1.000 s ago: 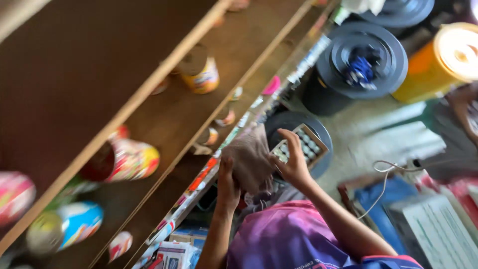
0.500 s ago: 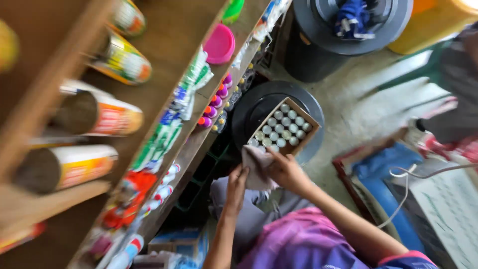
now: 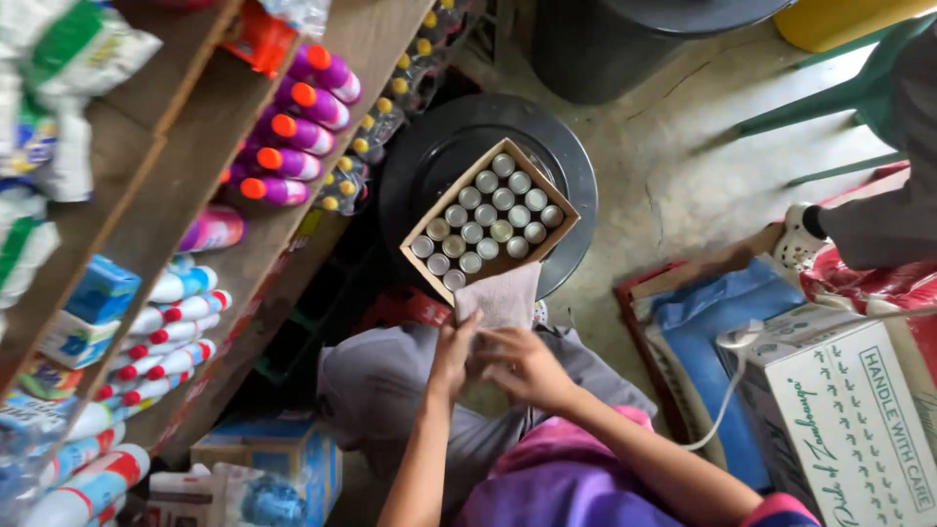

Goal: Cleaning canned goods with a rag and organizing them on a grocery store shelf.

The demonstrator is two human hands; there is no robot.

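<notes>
Both hands closed, pinching cloth

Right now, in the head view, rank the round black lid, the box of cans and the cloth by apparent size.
1. Round black lid
2. Box of cans
3. Cloth, held by both hands, partly hidden; nearer the camera, yet clearly smallest.

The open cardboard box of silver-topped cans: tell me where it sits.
The open cardboard box of silver-topped cans sits mid-frame on the round black lid, just above the pinkish cloth.
</notes>
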